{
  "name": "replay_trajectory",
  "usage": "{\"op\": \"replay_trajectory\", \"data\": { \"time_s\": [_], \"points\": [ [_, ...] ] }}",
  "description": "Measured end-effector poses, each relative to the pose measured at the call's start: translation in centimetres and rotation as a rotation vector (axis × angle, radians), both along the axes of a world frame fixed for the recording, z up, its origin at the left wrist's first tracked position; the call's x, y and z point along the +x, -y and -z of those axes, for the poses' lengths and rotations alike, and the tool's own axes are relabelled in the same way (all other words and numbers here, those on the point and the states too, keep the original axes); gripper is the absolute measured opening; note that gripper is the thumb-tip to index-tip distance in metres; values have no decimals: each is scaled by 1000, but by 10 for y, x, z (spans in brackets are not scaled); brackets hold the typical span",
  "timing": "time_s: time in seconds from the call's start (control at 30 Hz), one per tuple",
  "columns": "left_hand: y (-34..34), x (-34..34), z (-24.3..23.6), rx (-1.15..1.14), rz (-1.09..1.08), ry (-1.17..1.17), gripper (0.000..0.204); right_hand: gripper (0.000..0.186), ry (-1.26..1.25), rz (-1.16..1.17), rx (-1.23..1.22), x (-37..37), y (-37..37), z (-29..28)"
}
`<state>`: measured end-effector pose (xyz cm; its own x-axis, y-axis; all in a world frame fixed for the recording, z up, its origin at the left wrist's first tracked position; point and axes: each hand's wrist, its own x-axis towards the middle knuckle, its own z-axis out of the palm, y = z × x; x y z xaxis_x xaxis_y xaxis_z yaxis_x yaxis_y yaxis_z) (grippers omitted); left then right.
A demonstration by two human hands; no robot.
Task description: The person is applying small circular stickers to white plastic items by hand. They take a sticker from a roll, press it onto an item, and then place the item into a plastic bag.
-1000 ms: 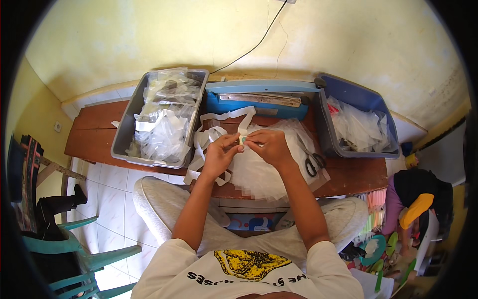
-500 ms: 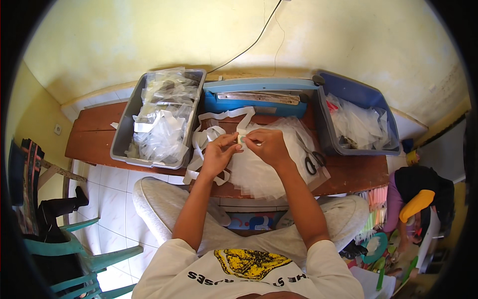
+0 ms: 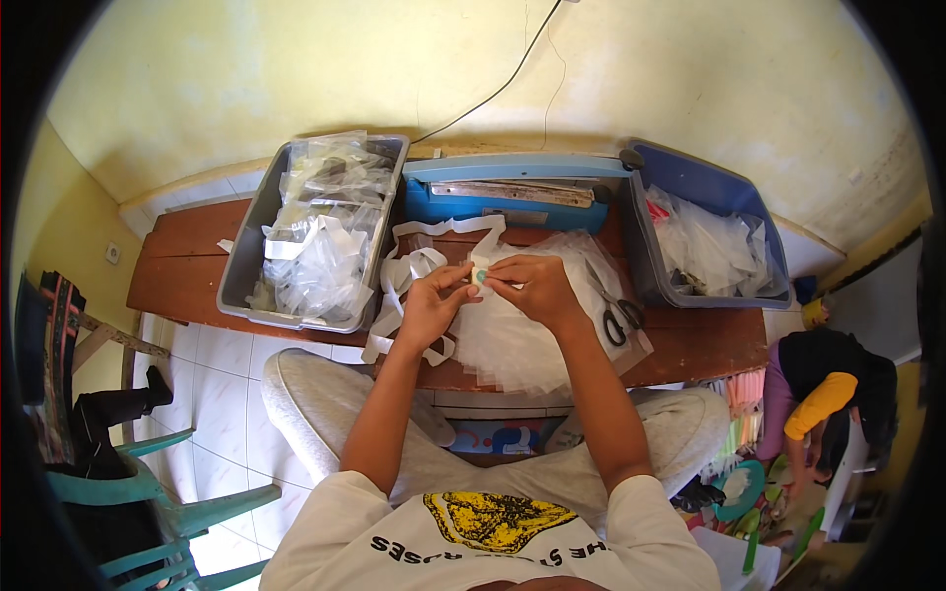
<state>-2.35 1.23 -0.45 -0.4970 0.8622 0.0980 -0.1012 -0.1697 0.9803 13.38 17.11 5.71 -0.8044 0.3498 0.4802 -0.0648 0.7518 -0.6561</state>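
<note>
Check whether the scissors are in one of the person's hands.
No, the scissors lie on the clear plastic sheets, while the left hand and right hand hold the white strip.

On the counter (image 3: pixel 177 264), around the plastic sheets (image 3: pixel 514 345), I see the paper cutter (image 3: pixel 512 193) at twelve o'clock, a tub (image 3: pixel 391 153) of bags at ten, another filled tub (image 3: pixel 682 179) at two, scissors (image 3: pixel 631 312) at three, loose ribbon (image 3: pixel 489 239) between nine and twelve.

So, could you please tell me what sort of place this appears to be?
It looks like a small workroom, perhaps for plastic packaging: a wooden bench bears black-handled scissors and a gray bin heaped with clear plastic pieces.
</note>
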Motion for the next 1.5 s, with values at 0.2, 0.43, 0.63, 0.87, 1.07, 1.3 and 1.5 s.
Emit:
{"op": "replay_trajectory", "data": {
  "time_s": [0.2, 0.43, 0.63, 0.87, 1.07, 1.3, 1.5],
  "points": [
    [0, 2, -3, 14, -2, 40, 40, 12, -30, -20, 12, -2, -2, 2],
    [-1, 1, -2, -17, -1, 41, 39, 11, -8, 1, 4, -2, 0, 2],
    [-3, -1, -3, 12, 22, 93, 39, 13, 39, 28, -106, 0, 0, 2],
    [-3, -2, -1, -28, -10, 29, 40, 15, -1, -48, 33, -1, -4, -3],
    [-4, -3, 7, -32, -42, -35, 39, 9, 47, 90, 144, -1, 3, -4],
    [-2, 1, -1, -82, -38, -77, 40, 9, 5, 92, 181, -3, 6, -2],
    [-2, -1, 5, -113, -35, -219, 41, 14, -57, 37, 166, -6, 7, 3]
  ]
}}
